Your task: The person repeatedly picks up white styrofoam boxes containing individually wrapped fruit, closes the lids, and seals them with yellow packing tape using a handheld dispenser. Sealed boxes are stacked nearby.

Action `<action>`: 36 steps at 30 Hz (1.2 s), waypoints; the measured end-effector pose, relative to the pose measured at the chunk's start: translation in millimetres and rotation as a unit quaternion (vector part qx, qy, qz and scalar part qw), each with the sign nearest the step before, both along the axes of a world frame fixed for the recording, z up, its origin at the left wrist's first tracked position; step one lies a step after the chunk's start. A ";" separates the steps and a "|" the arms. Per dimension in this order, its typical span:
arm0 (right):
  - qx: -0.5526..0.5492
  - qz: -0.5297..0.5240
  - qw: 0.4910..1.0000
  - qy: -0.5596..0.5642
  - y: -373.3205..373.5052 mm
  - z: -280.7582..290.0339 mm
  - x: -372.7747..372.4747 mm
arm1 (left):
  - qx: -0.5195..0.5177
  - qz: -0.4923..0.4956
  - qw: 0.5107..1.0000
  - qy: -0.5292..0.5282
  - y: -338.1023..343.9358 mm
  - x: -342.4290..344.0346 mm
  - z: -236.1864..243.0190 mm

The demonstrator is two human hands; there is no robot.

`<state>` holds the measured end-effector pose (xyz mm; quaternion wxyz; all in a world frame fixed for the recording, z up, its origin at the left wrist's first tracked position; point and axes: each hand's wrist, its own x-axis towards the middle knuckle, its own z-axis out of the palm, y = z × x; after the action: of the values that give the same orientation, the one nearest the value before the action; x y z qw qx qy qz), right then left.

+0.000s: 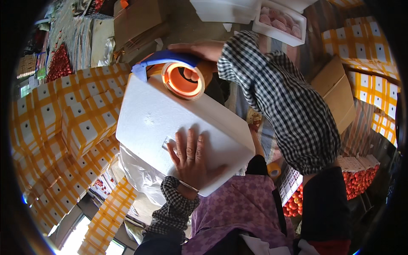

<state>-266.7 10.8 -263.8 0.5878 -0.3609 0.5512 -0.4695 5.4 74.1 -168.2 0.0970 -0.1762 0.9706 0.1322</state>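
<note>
A white foam box (148, 119) lies tilted in front of me. My left hand (189, 159) rests flat on its top, fingers apart, beside a small clear strip. At the box's far edge my right hand (195, 52) grips a tape dispenser (162, 57) with a blue body; its large orange-lit roll (183, 85) faces up at me, with fingertips showing through the core. The checked sleeve of my right arm reaches round the box's right side. Crumpled white plastic (142, 174) hangs under the box's left side.
Stacked orange-taped white boxes (51, 114) fill the left; more (357, 42) stand at right. Cardboard boxes (136, 21) sit at back and right. A foam box of netted fruit (278, 25) is at back. Crates of red fruit (357, 185) and a spare tape roll (274, 170) lie lower right.
</note>
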 end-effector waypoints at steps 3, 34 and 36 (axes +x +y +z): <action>-0.055 0.024 0.981 0.186 17.6 -41.3 -12.5 | -0.017 0.043 0.999 0.002 5.9 -19.2 -1.5; 0.028 -0.344 0.736 -0.582 289.5 19.7 139.6 | 0.278 0.542 0.780 0.146 -214.8 104.3 -54.3; 0.010 -0.333 0.737 -0.588 276.0 13.9 143.5 | 0.287 0.563 0.769 0.094 -227.4 133.1 -52.5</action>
<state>-123.2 286.7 -249.8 0.6044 0.1998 0.1862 -0.7484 138.5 -153.3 -220.7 -0.0407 -0.6418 0.6185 0.4516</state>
